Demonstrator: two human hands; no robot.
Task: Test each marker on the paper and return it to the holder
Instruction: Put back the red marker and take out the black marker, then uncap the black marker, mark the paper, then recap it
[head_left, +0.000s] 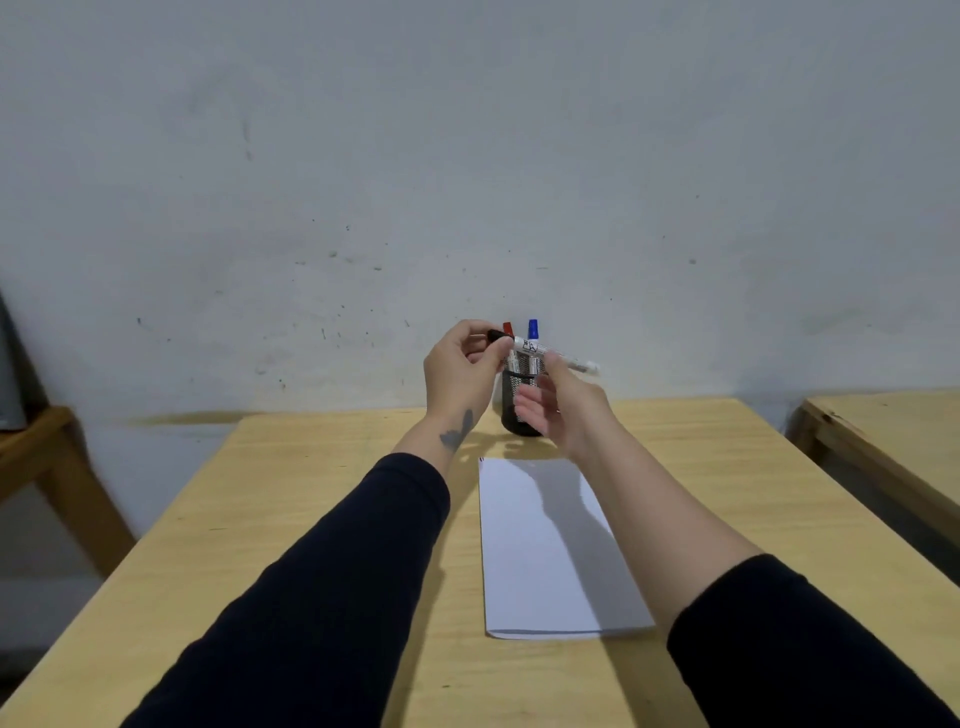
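Note:
A black mesh holder (511, 402) stands at the far edge of the wooden table (311, 493), with a red-capped marker (508, 329) and a blue-capped marker (532, 329) upright in it. Above the holder I hold a white marker with a black cap (540, 349) almost level. My left hand (462, 371) pinches its black cap end. My right hand (566, 410) touches the barrel with a fingertip, the other fingers spread apart. A white sheet of paper (535, 561) lies on the table in front of the holder, with small marks at its far left corner.
A grey speckled wall rises just behind the holder. A second wooden table (893, 431) stands to the right across a gap. A wooden frame (47, 457) stands at the left, beside the table's edge.

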